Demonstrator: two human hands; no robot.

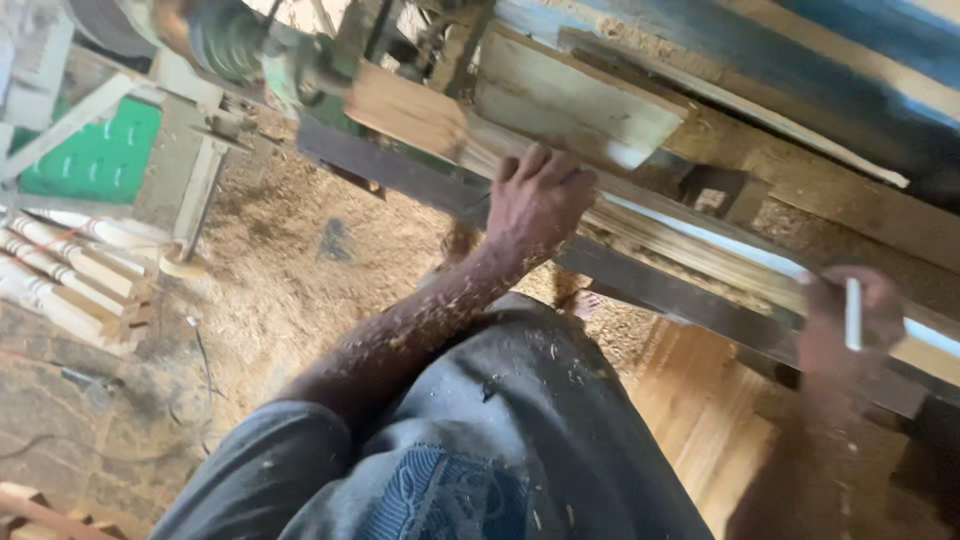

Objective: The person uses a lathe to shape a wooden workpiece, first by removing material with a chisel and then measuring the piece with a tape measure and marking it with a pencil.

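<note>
A long pale wooden piece (690, 245) lies along a dark lathe bed (640, 285), running from upper left to right, and its surface looks blurred. My left hand (535, 200) is on top of it near the middle, fingers curled over its far side; the forearm is dusted with sawdust. Far right, my right hand (850, 320) is blurred and closed around a thin white stick (853, 312), close to the piece's right end. A green motor and drive head (250, 45) sit at the piece's left end.
Sawdust (290, 270) covers the floor under the lathe. Several pale turned balusters (60, 275) lie at the left beside a green panel (100, 150). A pale plank (570, 95) rests behind the lathe. Light wooden boards (700, 420) lie below the bed.
</note>
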